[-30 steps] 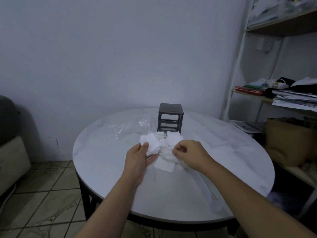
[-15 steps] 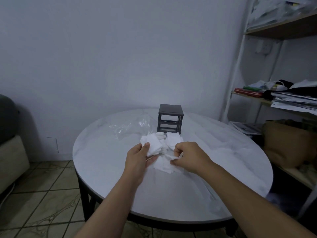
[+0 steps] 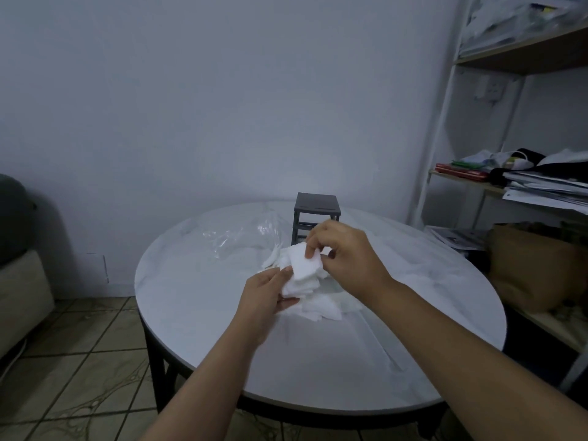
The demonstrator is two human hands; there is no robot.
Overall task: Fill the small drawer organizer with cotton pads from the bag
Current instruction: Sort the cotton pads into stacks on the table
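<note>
A small dark grey drawer organizer stands at the far middle of the round white table. In front of it lies a loose heap of white cotton pads. My left hand grips a stack of cotton pads from below. My right hand pinches the top pad of that stack, just in front of the organizer and hiding its lower part. A crumpled clear plastic bag lies to the left of the organizer.
A white metal shelf rack with papers, books and clothes stands to the right of the table. A brown paper bag sits on its lower level. A beige seat stands at the far left on the tiled floor.
My right hand has risen from the heap on the table and now holds a pad on top of the stack in my left hand. The view has shifted slightly.
</note>
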